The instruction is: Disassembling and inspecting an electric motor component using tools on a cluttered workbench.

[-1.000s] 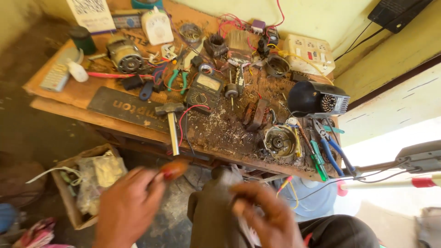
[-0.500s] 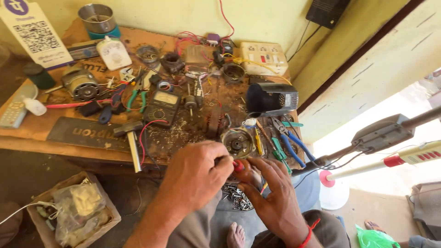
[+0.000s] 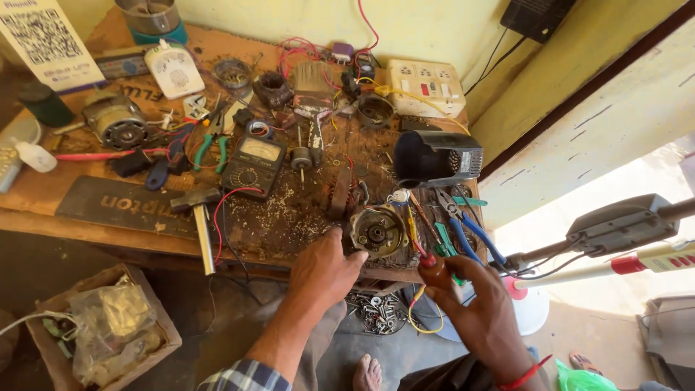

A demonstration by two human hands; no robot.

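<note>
Head view: a cluttered wooden workbench [image 3: 43, 195] seen from above, both of the person's hands at its near edge.
Left hand [image 3: 327, 269]: now on the bench edge, fingers closed round the rim of the round motor end housing [image 3: 376, 232] — half a second ago it was held in the air against the other hand.
Right hand [image 3: 478, 304]: clenched on the reddish-brown handle of a screwdriver [image 3: 433, 269], its shaft angled up toward the housing; how firmly the thumb presses cannot be told.
Motor end housing: sits at the bench's front edge, just right of the left fingers and up-left of the screwdriver grip, touching the left fingertips.
Change: the hands have parted — one steadies the part, the other brings the tool, so the work looks to have moved from handling the tool to using it on the housing.
Against a second ago: hands were low, below the bench.
Near the grip: blue-handled pliers [image 3: 470, 235] just right of the housing; multimeter [image 3: 253, 163] and hammer [image 3: 197, 213] well left; loose screws [image 3: 376, 315] on the floor below.
</note>
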